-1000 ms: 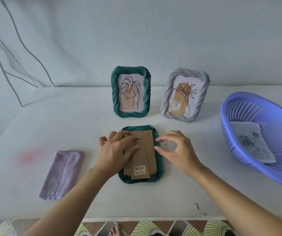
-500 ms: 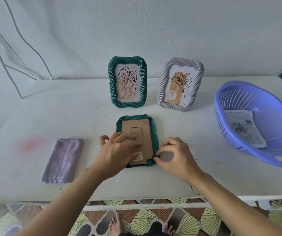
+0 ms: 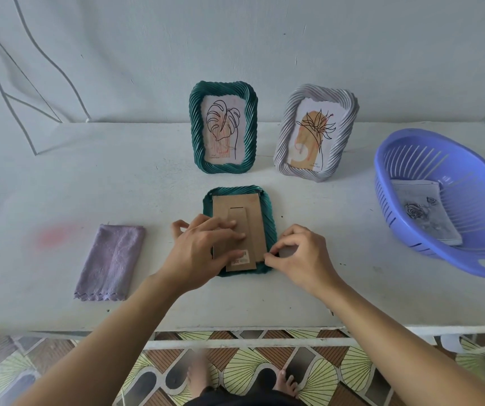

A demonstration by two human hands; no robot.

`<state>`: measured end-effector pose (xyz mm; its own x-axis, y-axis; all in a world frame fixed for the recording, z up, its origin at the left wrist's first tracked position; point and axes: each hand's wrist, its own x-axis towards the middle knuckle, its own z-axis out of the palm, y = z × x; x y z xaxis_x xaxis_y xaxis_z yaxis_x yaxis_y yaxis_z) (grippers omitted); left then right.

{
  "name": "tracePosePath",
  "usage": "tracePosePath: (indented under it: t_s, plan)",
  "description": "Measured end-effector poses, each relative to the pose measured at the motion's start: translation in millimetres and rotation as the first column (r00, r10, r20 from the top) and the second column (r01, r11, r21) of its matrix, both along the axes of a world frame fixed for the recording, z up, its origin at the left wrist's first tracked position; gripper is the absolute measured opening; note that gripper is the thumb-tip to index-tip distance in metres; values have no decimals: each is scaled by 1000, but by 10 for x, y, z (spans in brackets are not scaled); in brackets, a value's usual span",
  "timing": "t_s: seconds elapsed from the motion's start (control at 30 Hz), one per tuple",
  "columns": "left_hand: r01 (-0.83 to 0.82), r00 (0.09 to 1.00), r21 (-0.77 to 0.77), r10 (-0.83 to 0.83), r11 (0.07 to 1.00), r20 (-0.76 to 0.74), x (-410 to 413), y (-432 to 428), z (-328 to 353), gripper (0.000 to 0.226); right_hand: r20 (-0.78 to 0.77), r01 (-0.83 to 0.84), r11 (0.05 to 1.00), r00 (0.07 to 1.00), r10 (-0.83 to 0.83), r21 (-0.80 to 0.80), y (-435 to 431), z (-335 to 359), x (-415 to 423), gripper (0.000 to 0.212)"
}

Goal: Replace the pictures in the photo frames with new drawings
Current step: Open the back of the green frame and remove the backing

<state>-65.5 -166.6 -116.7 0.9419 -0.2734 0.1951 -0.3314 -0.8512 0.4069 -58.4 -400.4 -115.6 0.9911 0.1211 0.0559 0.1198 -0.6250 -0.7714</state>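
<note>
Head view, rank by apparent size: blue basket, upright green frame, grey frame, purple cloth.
1. blue basket
2. upright green frame and grey frame: look alike, not ranked
3. purple cloth: smallest, though nearer the camera

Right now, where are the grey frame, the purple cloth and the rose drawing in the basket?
grey frame (image 3: 315, 133): head view, on the picture in its middle.
purple cloth (image 3: 111, 260): head view, middle of the folded cloth.
rose drawing (image 3: 425, 213): head view, middle of the sheet.
</note>
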Motion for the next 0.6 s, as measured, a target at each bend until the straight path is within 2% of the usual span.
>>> tracePosePath:
  t_s: [0.2, 0.5, 0.6]
  plan:
    - [-16, 1000, -9, 16, 1000, 2, -5, -9, -10, 37, -51, 49, 999, 998, -48, 6, 35, 5, 17, 8]
    - [-25, 1000, -18, 25, 1000, -5, -11, -10, -14, 35, -195, -10, 997, 981, 24, 71, -62, 55, 74, 10]
    - [-16, 999, -18, 16, 1000, -36, -20, -1, -12, 36, -169, -24, 998, 985, 35, 66, -73, 97, 79, 7]
